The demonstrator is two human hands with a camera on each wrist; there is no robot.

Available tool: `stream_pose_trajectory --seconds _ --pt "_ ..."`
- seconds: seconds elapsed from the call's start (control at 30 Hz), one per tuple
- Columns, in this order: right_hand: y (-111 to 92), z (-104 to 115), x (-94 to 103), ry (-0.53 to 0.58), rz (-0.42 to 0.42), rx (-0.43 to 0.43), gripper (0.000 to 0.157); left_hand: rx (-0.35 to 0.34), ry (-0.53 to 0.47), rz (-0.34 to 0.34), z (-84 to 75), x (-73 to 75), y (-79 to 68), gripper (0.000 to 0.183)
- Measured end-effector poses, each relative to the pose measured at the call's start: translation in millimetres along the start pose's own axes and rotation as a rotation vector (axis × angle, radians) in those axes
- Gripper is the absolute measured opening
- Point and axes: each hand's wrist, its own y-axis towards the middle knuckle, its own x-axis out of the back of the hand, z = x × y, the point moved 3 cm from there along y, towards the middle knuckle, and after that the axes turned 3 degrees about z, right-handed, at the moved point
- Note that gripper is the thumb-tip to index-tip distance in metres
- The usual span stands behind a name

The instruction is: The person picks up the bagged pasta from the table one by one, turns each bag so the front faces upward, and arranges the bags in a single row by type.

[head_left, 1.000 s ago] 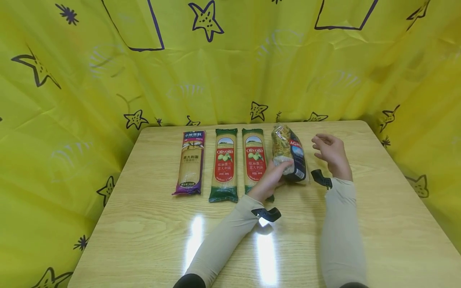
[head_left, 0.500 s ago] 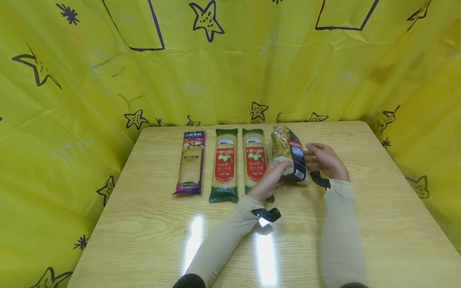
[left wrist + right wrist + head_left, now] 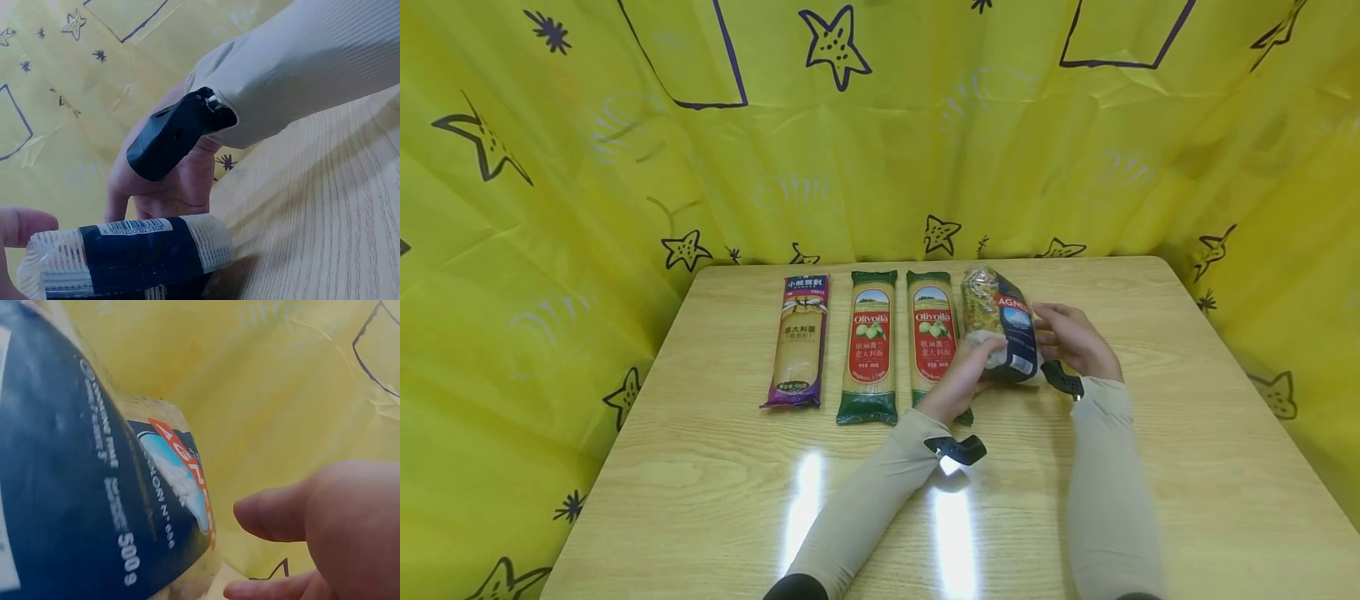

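Note:
A bag of short pasta (image 3: 1017,327) with a dark blue label stands tilted at the back right of the table. My left hand (image 3: 957,385) grips its lower left corner, thumb over the front; the other fingers are hidden behind it in the head view. At the bag's right side is my right hand (image 3: 1078,340), fingertips right by the label. The right wrist view shows its thumb (image 3: 272,512) extended beside the pack. From the left wrist, the bag's striped, barcoded end (image 3: 147,253) faces the camera.
Left of the bag lie two green-ended spaghetti packs (image 3: 871,346) (image 3: 932,333), the nearer one partly under my left hand in view. Farther left is a purple-edged pasta pack (image 3: 799,342). A yellow curtain (image 3: 880,167) hangs behind the wooden table (image 3: 700,500).
My right hand has moved left and down to the bag's right side. The left hand keeps its grip, and the bag has stayed nearly in place.

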Motion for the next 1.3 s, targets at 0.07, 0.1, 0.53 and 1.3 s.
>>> stream_pose_trajectory --seconds 0.07,0.1,0.53,1.3 --pt "1 -1 0.0 -0.012 -0.001 -0.007 0.086 0.010 -0.020 -0.005 0.5 1.1 0.5 0.040" --pt "2 -1 -0.1 -0.019 -0.001 -0.009 0.086 0.016 -0.029 -0.003 0.8 1.5 0.9 0.040" --pt "3 3 -8.4 0.072 0.054 0.037 0.071 0.082 -0.056 0.048 6.8 1.2 2.9 0.043" --pt "-13 21 4.1 0.002 -0.479 0.097 0.071 0.007 0.013 -0.024 4.6 -3.5 1.6 0.088"
